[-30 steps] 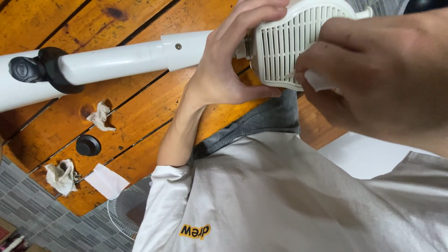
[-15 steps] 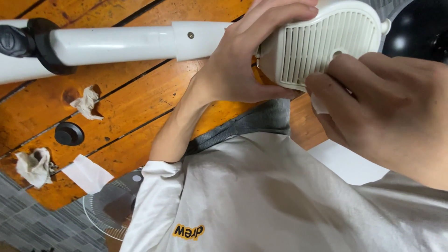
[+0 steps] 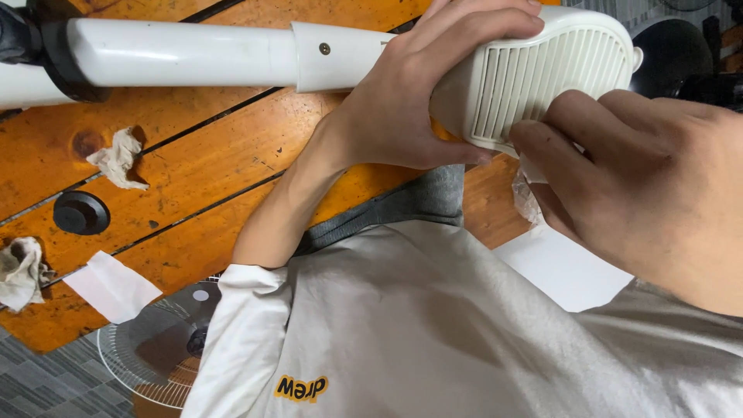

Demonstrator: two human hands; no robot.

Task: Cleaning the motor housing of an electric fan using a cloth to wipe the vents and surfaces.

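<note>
Head view, contents:
- Left hand (image 3: 402, 108): wrapped round white slatted housing (image 3: 534, 70), thumb under, fingers over top edge.
- Right hand (image 3: 642, 186): fingertips pressed on housing's grille w/ small white wipe (image 3: 529, 169) pinched between them.
- White pole (image 3: 186, 53): joins housing, runs left across wooden table (image 3: 193, 162), black collar (image 3: 58, 50) at left end.
- Crumpled rags: one (image 3: 116, 159) mid-table, one (image 3: 19, 271) at left edge.
- Black knob (image 3: 80, 213), between rags.
- White paper slip (image 3: 112, 286), near table edge.
- Fan grille (image 3: 147, 352) on floor, below table edge.
- White sheet (image 3: 565, 267), right, beside person's white shirt (image 3: 433, 325).

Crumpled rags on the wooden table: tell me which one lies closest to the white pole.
The upper rag, just below the white pole. The other rag lies lower, at the table's left edge.
</note>
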